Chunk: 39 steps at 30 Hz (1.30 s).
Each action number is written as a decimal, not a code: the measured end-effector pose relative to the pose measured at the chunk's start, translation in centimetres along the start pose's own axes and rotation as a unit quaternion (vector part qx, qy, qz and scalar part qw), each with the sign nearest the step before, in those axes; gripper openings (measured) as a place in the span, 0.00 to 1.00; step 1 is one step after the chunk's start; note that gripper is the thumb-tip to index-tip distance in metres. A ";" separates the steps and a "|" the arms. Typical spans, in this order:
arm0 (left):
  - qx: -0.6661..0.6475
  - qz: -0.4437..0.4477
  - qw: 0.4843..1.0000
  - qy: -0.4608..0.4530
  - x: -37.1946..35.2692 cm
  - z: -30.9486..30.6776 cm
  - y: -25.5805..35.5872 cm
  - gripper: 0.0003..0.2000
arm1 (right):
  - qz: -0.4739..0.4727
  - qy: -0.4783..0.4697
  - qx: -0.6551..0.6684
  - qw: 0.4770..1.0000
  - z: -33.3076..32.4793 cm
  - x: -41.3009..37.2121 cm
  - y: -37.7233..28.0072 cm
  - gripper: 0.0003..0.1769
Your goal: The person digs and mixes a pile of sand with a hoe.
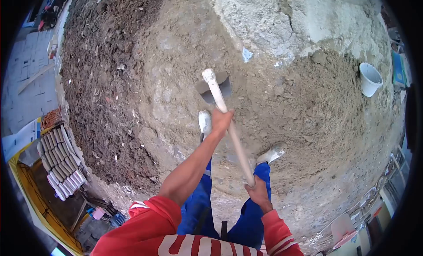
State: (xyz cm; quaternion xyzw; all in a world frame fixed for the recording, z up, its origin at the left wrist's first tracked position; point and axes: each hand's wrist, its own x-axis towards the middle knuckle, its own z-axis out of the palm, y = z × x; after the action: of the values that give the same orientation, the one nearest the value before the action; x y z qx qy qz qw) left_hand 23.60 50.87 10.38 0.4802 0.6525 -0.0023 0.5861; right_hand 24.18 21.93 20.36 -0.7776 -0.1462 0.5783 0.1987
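A hoe with a long pale wooden handle (238, 147) slants across the middle of the view, its end low and to the right. My left hand (222, 120) wraps round the handle's upper part, not far from the head. Lower down, my right hand (259, 191) is closed round the handle near its end. The wide metal hoe blade (224, 87) is at the ground in front of my boots, partly behind the handle. Brown sandy soil (176, 86) surrounds it.
My left boot (205, 123) and right boot (273, 154) stand apart on the soil. Dark loose earth (101, 80) lies left, broken concrete (304, 22) ahead right. A white bucket (370, 80) stands far right. Stacked bags (61, 161) are beyond the left edge.
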 end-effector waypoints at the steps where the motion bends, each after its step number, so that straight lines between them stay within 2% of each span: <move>1: 0.042 0.063 0.995 0.060 3.7 -2.8 1.3 0.19 | -0.032 -0.016 0.043 0.998 3.6 4.1 -2.8 0.22; 2: 0.109 0.097 0.986 0.081 6.4 -5.7 4.1 0.24 | -0.056 -0.031 0.119 0.991 7.1 8.5 -5.7 0.20; 3: 0.159 0.174 0.962 0.135 11.0 -7.8 4.5 0.23 | -0.040 -0.102 0.218 0.970 8.3 12.2 -10.6 0.15; 4: 0.153 0.156 0.968 0.119 12.5 -9.7 7.4 0.25 | -0.036 -0.158 0.329 0.930 9.8 16.2 -14.8 0.11; 5: 0.234 0.191 0.939 0.165 16.7 -11.0 7.6 0.26 | -0.041 -0.181 0.395 0.900 10.5 20.1 -19.2 0.06; 8: 0.331 0.207 0.906 0.165 24.4 -13.8 7.9 0.29 | -0.026 -0.264 0.555 0.788 12.3 33.4 -27.6 0.05; 9: 0.342 0.182 0.907 0.162 26.4 -14.0 7.6 0.28 | -0.031 -0.269 0.565 0.779 13.1 37.3 -29.1 0.05; 11: 0.359 0.149 0.907 0.162 28.3 -14.7 5.8 0.28 | -0.024 -0.252 0.550 0.796 14.4 39.9 -30.5 0.06; 12: 0.397 0.133 0.900 0.117 28.6 -14.8 4.9 0.27 | -0.016 -0.256 0.547 0.797 15.5 39.9 -29.7 0.06; 13: 0.430 0.117 0.893 0.066 28.4 -14.1 4.1 0.27 | 0.002 -0.268 0.577 0.772 16.1 39.2 -27.7 0.07; 14: 0.399 0.096 0.909 0.076 27.1 -12.9 2.6 0.27 | 0.015 -0.277 0.607 0.745 16.2 38.0 -25.9 0.08; 16: 0.376 0.065 0.920 0.084 23.4 -11.0 0.2 0.26 | 0.075 -0.252 0.635 0.726 16.7 35.4 -21.9 0.08; 18: 0.381 0.063 0.920 0.071 19.5 -8.9 -2.6 0.30 | 0.093 -0.245 0.589 0.764 15.1 31.2 -18.7 0.07; 20: 0.330 0.031 0.943 0.038 15.2 -6.9 -4.7 0.29 | 0.117 -0.258 0.586 0.759 14.1 27.5 -15.1 0.06; 22: 0.315 -0.005 0.949 0.030 10.7 -4.5 -6.2 0.29 | 0.152 -0.226 0.564 0.780 11.6 22.9 -12.9 0.05; 24: 0.289 -0.048 0.956 0.001 6.4 -2.2 -7.2 0.29 | 0.143 -0.190 0.495 0.836 10.1 19.2 -9.7 0.05; 26: 0.270 -0.024 0.962 -0.001 2.4 1.2 -9.4 0.28 | 0.177 -0.158 0.463 0.854 7.5 15.7 -6.6 0.05; 28: 0.199 -0.038 0.979 0.009 -1.1 5.6 -12.6 0.27 | 0.189 -0.143 0.388 0.891 4.2 12.3 -3.1 0.04; 31: 0.169 -0.053 0.984 0.003 -5.4 12.4 -14.6 0.24 | 0.198 -0.123 0.321 0.918 -1.1 9.3 2.0 0.03; 33: 0.055 -0.095 0.994 -0.013 -7.2 16.5 -15.6 0.20 | 0.205 -0.124 0.300 0.923 -5.7 7.9 3.4 0.03; 34: 0.053 -0.095 0.994 -0.014 -8.5 18.0 -15.3 0.20 | 0.216 -0.132 0.275 0.927 -8.0 6.7 3.5 0.03; 36: -0.098 -0.170 0.980 -0.044 -11.1 20.4 -14.9 0.16 | 0.206 -0.129 0.209 0.947 -11.9 3.2 4.1 0.04; 37: -0.104 -0.181 0.978 -0.017 -13.2 20.7 -12.5 0.13 | 0.204 -0.132 0.173 0.955 -13.7 0.6 5.1 0.05; 38: -0.110 -0.192 0.975 -0.020 -14.0 22.3 -13.0 0.13 | 0.222 -0.122 0.166 0.953 -15.7 -2.7 6.1 0.05; 39: -0.205 -0.220 0.952 -0.050 -14.5 24.4 -13.6 0.11 | 0.226 -0.108 0.169 0.953 -17.8 -6.8 6.9 0.05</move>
State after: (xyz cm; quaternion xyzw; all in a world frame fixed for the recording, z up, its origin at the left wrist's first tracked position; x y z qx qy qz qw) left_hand 31.46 20.69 6.29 0.1935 0.6981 -0.0217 0.6890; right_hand 39.29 10.28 27.25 -0.6783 0.1125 0.7049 0.1745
